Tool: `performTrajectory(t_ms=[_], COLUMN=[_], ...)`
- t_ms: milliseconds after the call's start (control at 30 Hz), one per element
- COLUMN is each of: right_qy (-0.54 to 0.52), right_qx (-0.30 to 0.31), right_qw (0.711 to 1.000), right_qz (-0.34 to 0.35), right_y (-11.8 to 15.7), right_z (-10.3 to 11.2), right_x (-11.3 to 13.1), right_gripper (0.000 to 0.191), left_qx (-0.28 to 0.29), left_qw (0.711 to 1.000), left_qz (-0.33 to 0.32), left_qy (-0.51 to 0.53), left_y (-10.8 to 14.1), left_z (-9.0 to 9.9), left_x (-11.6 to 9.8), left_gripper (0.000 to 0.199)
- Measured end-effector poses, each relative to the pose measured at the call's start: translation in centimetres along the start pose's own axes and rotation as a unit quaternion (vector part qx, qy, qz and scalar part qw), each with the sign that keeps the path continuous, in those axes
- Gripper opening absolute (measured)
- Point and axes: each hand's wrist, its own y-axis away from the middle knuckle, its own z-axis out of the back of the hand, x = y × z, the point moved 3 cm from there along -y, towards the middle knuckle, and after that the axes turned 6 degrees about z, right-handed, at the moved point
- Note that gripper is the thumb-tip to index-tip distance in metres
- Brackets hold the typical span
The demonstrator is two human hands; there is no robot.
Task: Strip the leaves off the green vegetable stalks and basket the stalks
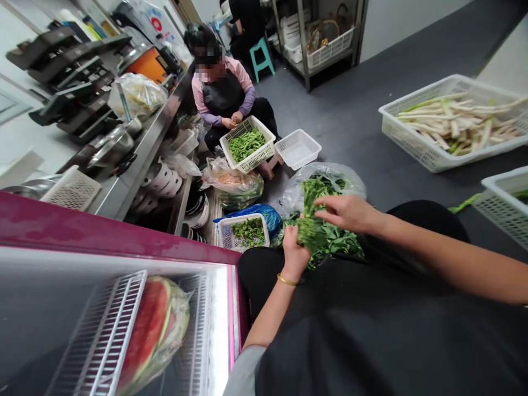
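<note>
My left hand (296, 254), with a gold bangle at the wrist, is closed around a bunch of leafy greens (310, 232) held up in front of my lap. Just to the right, my right hand (348, 213) reaches toward the stems of that bunch, its fingers stretched out and apart; the fingertips are slightly blurred. Under and behind both hands, more loose greens (340, 242) lie in and around a clear plastic bag (355, 179). Left of my left hand stands a small white basket (223, 234) with some green sprigs, beside a blue plastic bag (270, 217).
A co-worker (225, 88) sits opposite with a basket of green pods (247, 146). An empty white basket (297, 149) lies nearby. At right stand a basket of pale stalks (449, 159) and another basket (505, 203). A lit cooler (198, 258) with cut watermelon (150, 313) borders my left.
</note>
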Motion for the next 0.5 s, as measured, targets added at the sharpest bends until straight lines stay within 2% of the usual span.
performTrajectory(t_ms=[67,100,167,233,267,300,367,433,500], right_qy=[-0.025,-0.035,-0.056,-0.091,-0.114,-0.136,-0.158,-0.142,-0.109], right_qx=[-0.056,-0.064,-0.033,0.018,0.031,0.034,0.017,-0.007,-0.004], right_qw=[0.998,0.997,0.994,0.984,0.981,0.980,0.986,0.989,0.989], right_qz=[0.015,0.032,0.092,0.152,0.156,0.140,0.056,-0.046,-0.100], right_y=[-2.1,-2.5,-2.1,-0.2,0.8,1.5,1.9,0.8,-1.0], right_z=[0.8,0.6,-0.7,-2.1,-2.5,-2.5,-1.6,-0.3,0.2], right_x=[1.2,1.9,3.5,4.6,4.8,4.6,3.5,2.1,1.2], right_gripper=[0.035,0.035,0.031,0.031,0.032,0.033,0.039,0.046,0.049], left_qx=[0.024,0.024,0.013,-0.007,-0.016,-0.022,-0.021,-0.008,0.001], left_qw=[0.991,0.986,0.987,0.992,0.994,0.994,0.986,0.966,0.944], left_qz=[-0.084,-0.100,-0.092,-0.060,-0.052,-0.055,-0.097,-0.150,-0.178], left_qy=[-0.103,-0.128,-0.133,-0.107,-0.096,-0.095,-0.134,-0.209,-0.278], left_y=[0.3,0.3,0.0,-0.4,-0.6,-0.6,-0.6,-0.3,0.1], left_z=[-0.3,-0.3,0.0,0.6,0.9,1.1,1.3,0.9,0.3], left_x=[0.0,0.2,0.6,0.9,1.0,1.0,0.9,0.9,0.9], left_gripper=[0.053,0.055,0.053,0.044,0.042,0.042,0.049,0.059,0.067])
